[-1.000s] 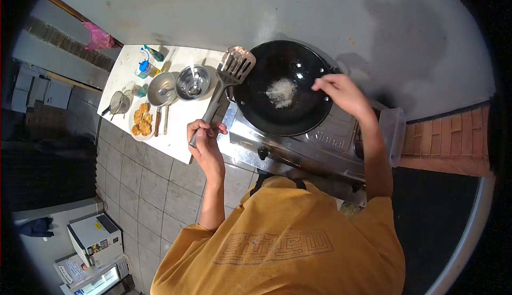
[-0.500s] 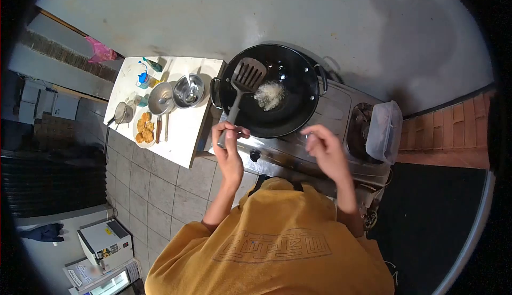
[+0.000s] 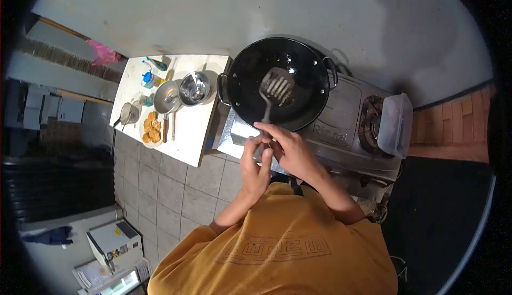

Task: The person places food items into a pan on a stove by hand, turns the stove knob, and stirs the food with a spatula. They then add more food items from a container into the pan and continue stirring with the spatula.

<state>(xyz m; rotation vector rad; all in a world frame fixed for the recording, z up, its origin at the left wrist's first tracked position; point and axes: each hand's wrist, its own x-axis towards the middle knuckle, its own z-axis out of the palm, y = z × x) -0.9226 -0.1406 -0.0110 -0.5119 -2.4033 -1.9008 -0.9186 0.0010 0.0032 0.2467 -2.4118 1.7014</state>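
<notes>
A grey slotted spatula (image 3: 266,112) reaches into a black wok (image 3: 248,58), its head low over the middle of the pan. Pale bubbling food shows through the slots; the rest of it is hidden beneath the head. My left hand (image 3: 256,167) is closed around the lower end of the handle. Just above and to the right, my right hand (image 3: 292,154) also closes on the handle, close against the left. Its fingertips are partly hidden.
The wok stands on a steel gas stove (image 3: 341,108), with a clear plastic tub (image 3: 396,127) at its right end. On the white table (image 3: 184,148) to the left are a plate of fried patties (image 3: 151,128), metal bowls (image 3: 186,93), a strainer (image 3: 128,114) and bottles (image 3: 148,79).
My right hand has come left onto the spatula handle. My left hand has moved right, and the spatula head has shifted right over the food. The view has shifted slightly.
</notes>
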